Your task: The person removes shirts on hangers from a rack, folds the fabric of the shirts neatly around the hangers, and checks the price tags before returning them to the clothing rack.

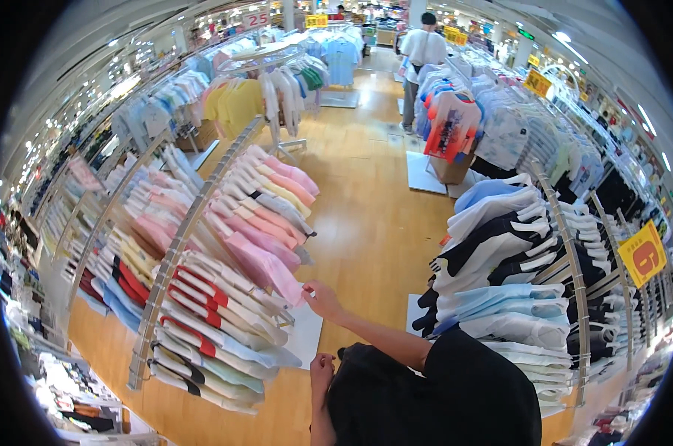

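My right hand (324, 303) reaches across to the rack on the left. Its thumb and fingers pinch the edge of a pink shirt (271, 267) that hangs there. Low in the view, close to my body, my left hand (321, 372) is curled with nothing visible in it. Beyond the pink shirt hang more pink, peach and yellow shirts (281, 187). Nearer to me on the same metal rail (189, 237) are white shirts with red sections (225, 323) and pale cream ones.
Along the right side stands a rack of white, black and light-blue shirts (498, 312) on a metal rail (565, 251). A wooden-floored aisle (370, 223) runs ahead. Further up, a person (423, 56) stands by racks. A round rack (261, 61) is at the left.
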A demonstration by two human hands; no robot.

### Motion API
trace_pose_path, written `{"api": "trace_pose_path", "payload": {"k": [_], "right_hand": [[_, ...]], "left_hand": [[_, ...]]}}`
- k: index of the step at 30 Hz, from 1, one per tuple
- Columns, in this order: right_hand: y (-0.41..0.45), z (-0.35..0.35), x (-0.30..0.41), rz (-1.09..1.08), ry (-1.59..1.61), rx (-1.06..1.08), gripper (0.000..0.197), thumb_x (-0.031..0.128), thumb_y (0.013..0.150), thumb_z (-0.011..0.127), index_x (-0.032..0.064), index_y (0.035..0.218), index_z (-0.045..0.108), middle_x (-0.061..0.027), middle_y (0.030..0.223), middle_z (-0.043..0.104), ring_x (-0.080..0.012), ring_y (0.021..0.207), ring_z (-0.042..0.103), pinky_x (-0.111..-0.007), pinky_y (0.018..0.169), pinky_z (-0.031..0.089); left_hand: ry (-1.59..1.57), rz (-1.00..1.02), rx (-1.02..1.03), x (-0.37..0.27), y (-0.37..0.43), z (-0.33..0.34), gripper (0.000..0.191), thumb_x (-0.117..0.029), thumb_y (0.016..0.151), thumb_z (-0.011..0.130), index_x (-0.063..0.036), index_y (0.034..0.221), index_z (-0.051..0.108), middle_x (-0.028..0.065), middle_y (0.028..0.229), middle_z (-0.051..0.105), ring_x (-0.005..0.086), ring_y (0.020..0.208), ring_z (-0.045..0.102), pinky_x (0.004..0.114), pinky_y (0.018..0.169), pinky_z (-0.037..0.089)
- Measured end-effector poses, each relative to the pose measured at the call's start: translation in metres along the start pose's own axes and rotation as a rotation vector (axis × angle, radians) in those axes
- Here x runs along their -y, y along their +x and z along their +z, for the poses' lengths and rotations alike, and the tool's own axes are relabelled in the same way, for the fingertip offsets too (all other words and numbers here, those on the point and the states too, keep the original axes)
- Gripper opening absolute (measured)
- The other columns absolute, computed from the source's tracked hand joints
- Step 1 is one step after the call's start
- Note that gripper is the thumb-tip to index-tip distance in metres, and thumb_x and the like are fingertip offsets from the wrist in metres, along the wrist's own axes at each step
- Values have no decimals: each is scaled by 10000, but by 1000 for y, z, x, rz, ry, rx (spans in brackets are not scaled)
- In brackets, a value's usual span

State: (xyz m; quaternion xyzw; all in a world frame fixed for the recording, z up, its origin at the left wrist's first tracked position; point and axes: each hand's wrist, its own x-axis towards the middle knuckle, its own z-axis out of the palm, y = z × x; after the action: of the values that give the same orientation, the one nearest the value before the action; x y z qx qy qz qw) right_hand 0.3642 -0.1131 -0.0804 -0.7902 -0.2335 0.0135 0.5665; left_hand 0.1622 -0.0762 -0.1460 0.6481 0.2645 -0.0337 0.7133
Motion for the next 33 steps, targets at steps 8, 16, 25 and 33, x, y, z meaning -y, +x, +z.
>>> {"api": "trace_pose_path", "payload": {"k": [8,16,25,33], "right_hand": [[1,27,-39,-199,-187,-15,158,160,837,615,3,856,612,-149,878,611,-282,790,618,-376,701,493],[1,2,-10,-155,-31,61,128,98,837,590,-18,883,617,-133,799,607,-273,760,605,-353,684,479],[9,11,-12,-154,-111,64,101,79,842,603,-13,884,601,-126,819,606,-248,734,596,-335,684,488],[11,5,-22,-216,-179,74,77,61,843,613,-7,876,598,-113,813,608,-242,743,609,-324,653,485]], "left_hand": [[33,132,-117,7,-9,-16,186,-174,917,524,-19,859,611,45,651,563,123,563,513,263,516,398],[164,213,-235,11,-16,-24,242,-240,904,531,-15,884,620,140,809,658,273,777,643,355,711,492],[192,186,-250,3,-26,-43,308,-309,907,526,-14,896,615,141,804,656,276,756,637,361,704,488],[148,255,-263,5,-24,-40,311,-306,902,524,-10,888,618,153,798,650,280,748,628,367,699,481]]}}
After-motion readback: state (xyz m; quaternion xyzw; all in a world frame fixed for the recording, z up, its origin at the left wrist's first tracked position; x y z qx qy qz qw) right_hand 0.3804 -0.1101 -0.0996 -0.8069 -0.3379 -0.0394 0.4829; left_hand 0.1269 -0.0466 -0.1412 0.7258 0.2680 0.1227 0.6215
